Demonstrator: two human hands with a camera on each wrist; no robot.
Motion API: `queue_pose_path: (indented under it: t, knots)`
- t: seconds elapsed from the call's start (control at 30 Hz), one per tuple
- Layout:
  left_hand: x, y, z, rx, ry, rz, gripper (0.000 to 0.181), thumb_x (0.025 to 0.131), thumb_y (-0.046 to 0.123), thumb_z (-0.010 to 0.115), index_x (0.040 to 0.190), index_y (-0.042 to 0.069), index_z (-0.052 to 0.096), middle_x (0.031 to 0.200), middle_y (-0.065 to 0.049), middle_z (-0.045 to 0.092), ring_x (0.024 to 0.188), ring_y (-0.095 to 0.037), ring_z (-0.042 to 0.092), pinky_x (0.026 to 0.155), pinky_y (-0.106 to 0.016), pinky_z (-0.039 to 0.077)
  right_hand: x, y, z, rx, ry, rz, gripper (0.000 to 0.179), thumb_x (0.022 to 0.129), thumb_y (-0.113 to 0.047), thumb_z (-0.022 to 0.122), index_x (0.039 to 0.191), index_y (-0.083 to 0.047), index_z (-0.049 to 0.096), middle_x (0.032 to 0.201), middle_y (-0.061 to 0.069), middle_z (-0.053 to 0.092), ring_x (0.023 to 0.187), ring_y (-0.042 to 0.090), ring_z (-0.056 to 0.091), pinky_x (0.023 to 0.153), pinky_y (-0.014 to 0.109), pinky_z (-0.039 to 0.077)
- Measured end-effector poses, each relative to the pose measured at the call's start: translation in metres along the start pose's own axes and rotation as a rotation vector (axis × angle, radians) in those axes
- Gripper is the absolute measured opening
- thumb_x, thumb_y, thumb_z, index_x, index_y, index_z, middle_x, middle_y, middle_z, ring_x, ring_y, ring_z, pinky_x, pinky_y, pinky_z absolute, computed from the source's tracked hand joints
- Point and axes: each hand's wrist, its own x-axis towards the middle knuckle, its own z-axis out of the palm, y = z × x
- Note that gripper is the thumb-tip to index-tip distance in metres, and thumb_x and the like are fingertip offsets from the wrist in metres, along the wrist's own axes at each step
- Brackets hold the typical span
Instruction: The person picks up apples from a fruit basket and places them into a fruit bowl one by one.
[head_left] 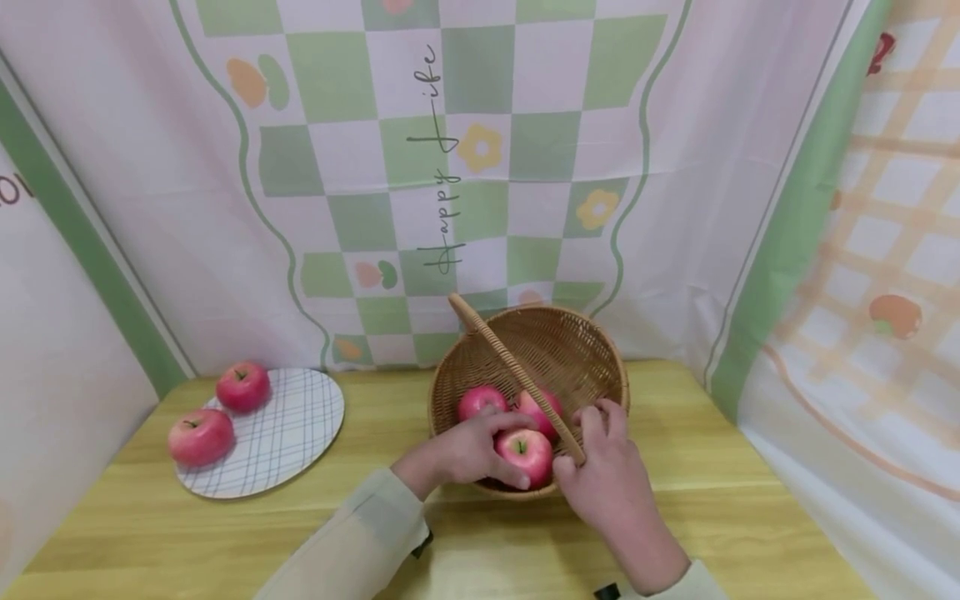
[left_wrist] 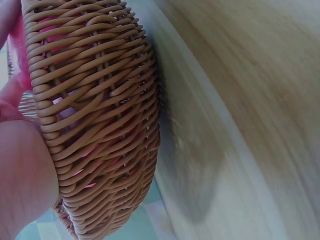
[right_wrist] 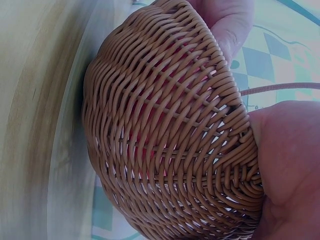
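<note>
A brown wicker basket [head_left: 551, 333] with a tall arched handle [head_left: 501, 350] stands on the table, its opening tilted toward me. Inside lie two red apples [head_left: 482, 402] side by side at the bottom. My left hand [head_left: 472, 450] reaches over the near rim and holds a third apple [head_left: 527, 458], thumb and fingers around its sides. My right hand [head_left: 611, 471] grips the basket's right rim beside the handle's lower end, with fingers bent inward over the edge. In the right wrist view, the palm [right_wrist: 292, 155] lies against the woven rim. The basket wall [left_wrist: 100, 100] hides most of the left fingers in the left wrist view.
To the left, a round checked plate [head_left: 300, 425] lies on the wooden table [head_left: 697, 508]. Two more apples [head_left: 201, 437] sit at its left side, one near the back and one overhanging its edge. Patterned curtains [head_left: 555, 83] hang behind and at both sides.
</note>
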Motion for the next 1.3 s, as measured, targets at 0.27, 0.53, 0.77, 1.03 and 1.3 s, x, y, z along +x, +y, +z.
queue_pose_path:
  t: [0.27, 0.53, 0.77, 1.03, 1.3]
  knots:
    - [-0.0021, -0.0023, -0.0009, -0.019, -0.029, 0.044, 0.071, 0.073, 0.039, 0.090, 0.137, 0.040, 0.059, 0.127, 0.004, 0.040, 0.111, -0.020, 0.045, 0.092, -0.040, 0.044, -0.0006, 0.0018, 0.0027, -0.004, 0.031, -0.025, 0.043, 0.071, -0.008, 0.070, 0.110, -0.004, 0.054, 0.134, 0.024, 0.036, 0.064, 0.037, 0.053, 0.055, 0.046, 0.049]
    - [-0.0074, -0.0008, -0.0028, -0.027, -0.011, 0.122, 0.072, 0.073, 0.038, 0.090, 0.137, 0.042, 0.058, 0.152, 0.008, 0.036, 0.138, -0.018, 0.029, 0.107, -0.046, 0.033, -0.0004, 0.0030, 0.0026, -0.005, -0.001, 0.015, 0.044, 0.073, -0.011, 0.070, 0.113, -0.004, 0.053, 0.138, 0.024, 0.033, 0.070, 0.040, 0.055, 0.060, 0.050, 0.050]
    - [-0.0088, -0.0038, -0.0042, -0.055, 0.022, 0.145, 0.071, 0.074, 0.036, 0.090, 0.136, 0.044, 0.058, 0.152, 0.008, 0.035, 0.138, -0.022, 0.031, 0.106, -0.047, 0.035, -0.0005, 0.0028, 0.0024, -0.002, 0.018, 0.000, 0.043, 0.072, -0.010, 0.069, 0.111, -0.005, 0.053, 0.137, 0.025, 0.034, 0.069, 0.041, 0.055, 0.062, 0.052, 0.050]
    - [-0.0087, -0.0063, -0.0079, -0.466, 0.040, 0.098, 0.068, 0.081, 0.018, 0.086, 0.141, 0.031, 0.057, 0.139, 0.001, 0.048, 0.110, -0.024, 0.060, 0.083, -0.042, 0.056, -0.0006, 0.0019, 0.0008, 0.001, 0.009, 0.022, 0.043, 0.073, -0.011, 0.068, 0.113, -0.005, 0.053, 0.140, 0.026, 0.033, 0.071, 0.041, 0.056, 0.062, 0.052, 0.051]
    - [-0.0080, -0.0045, -0.0098, -0.713, 0.036, 0.077, 0.067, 0.082, 0.000, 0.080, 0.143, 0.013, 0.054, 0.139, -0.009, 0.043, 0.097, -0.033, 0.066, 0.071, -0.047, 0.059, -0.0022, 0.0018, 0.0018, 0.002, 0.030, 0.012, 0.042, 0.072, -0.011, 0.067, 0.111, -0.006, 0.052, 0.137, 0.026, 0.034, 0.067, 0.041, 0.055, 0.061, 0.052, 0.050]
